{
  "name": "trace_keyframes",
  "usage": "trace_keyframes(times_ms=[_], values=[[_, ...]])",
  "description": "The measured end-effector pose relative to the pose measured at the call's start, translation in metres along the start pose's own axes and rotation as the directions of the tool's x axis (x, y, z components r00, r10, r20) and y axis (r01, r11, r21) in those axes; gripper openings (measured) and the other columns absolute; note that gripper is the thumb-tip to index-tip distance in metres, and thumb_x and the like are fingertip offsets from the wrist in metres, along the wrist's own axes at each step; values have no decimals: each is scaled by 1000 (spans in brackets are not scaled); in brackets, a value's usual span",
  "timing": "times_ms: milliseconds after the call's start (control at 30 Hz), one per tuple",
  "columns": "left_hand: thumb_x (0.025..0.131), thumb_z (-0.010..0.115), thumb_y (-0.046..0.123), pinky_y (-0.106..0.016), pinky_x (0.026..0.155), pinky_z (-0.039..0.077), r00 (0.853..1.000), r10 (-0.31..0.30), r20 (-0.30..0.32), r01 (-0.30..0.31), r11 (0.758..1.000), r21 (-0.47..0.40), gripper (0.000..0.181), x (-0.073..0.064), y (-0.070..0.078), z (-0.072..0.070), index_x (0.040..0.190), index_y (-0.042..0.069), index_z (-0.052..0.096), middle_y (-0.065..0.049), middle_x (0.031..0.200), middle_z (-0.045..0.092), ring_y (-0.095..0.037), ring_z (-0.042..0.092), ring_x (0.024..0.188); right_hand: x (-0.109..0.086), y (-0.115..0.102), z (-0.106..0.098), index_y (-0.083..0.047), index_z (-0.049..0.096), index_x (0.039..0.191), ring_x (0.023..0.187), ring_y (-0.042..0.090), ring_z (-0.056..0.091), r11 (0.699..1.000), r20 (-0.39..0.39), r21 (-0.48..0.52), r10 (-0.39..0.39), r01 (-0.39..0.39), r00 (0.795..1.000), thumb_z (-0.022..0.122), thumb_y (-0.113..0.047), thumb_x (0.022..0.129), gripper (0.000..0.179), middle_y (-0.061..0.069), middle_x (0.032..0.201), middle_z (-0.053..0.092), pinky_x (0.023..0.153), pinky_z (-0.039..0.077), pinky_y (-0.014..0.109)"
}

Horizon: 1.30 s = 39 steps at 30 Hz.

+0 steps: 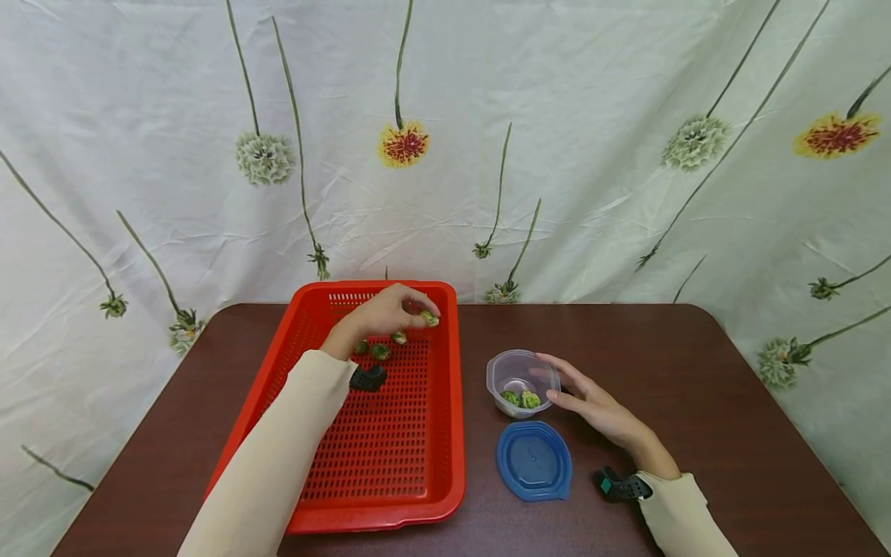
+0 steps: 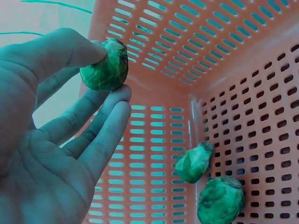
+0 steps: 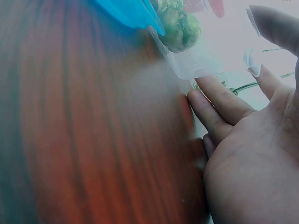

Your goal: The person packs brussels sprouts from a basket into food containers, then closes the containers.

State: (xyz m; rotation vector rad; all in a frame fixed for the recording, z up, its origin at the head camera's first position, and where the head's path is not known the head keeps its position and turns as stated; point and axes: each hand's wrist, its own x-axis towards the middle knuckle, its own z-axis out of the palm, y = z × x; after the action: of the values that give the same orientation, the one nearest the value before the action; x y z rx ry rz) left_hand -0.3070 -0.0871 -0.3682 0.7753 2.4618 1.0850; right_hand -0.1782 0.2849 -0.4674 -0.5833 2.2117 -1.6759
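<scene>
My left hand is over the far end of the red plastic basket, pinching a Brussels sprout between thumb and fingers. Below that hand, several more sprouts lie on the basket floor. To the right of the basket stands a small clear plastic tub with green sprouts in the bottom. Extended fingers of my right hand rest along the tub's right side, the thumb near its front rim. In the right wrist view the palm faces the tub and the fingers are nearly straight.
A blue lid lies on the dark wooden table just in front of the tub. Behind the table's far edge hangs a white flowered cloth. The basket's raised wall stands between its inside and the tub.
</scene>
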Motion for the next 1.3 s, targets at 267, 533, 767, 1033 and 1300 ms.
trace_keyframes(times_ms=[267,533,767,1033,1300], values=[[96,67,15,-41,81,54,1000,-4,-20,4,1000,-7,22,-2,6,-3,116,11,74,-9,120,69,-29,57,100,1,3,-1,-26,27,159,144,44,31,1000,-6,-13,2,-2,1000,50,-17,105,59,15,157,39,101,47,36],[95,67,14,-33,78,49,999,37,-36,-36,999,29,21,-3,11,-5,115,12,75,-7,118,70,-25,59,96,0,1,0,-30,28,158,146,41,30,1000,-3,-5,11,-11,1000,52,-18,105,59,12,157,40,99,47,30],[95,66,12,-33,75,48,997,68,-36,-67,997,33,22,-2,15,-4,115,12,75,-8,116,71,-28,59,92,0,0,0,-31,28,158,145,41,31,1000,-10,-11,16,-16,1000,52,-19,104,59,11,157,40,99,47,31],[95,66,11,-30,62,38,995,92,-35,-91,995,30,22,-2,25,-2,114,11,75,-7,96,70,-16,43,65,0,-1,1,-31,28,158,146,41,30,1000,-7,-5,8,-8,1000,52,-19,105,59,11,158,39,99,47,30],[94,66,11,-29,63,42,993,114,-40,-113,993,27,20,1,32,2,112,12,75,-5,105,71,-17,51,71,0,-1,0,-30,28,158,147,40,29,1000,-6,-2,5,-5,1000,51,-18,105,59,11,158,39,100,47,29]])
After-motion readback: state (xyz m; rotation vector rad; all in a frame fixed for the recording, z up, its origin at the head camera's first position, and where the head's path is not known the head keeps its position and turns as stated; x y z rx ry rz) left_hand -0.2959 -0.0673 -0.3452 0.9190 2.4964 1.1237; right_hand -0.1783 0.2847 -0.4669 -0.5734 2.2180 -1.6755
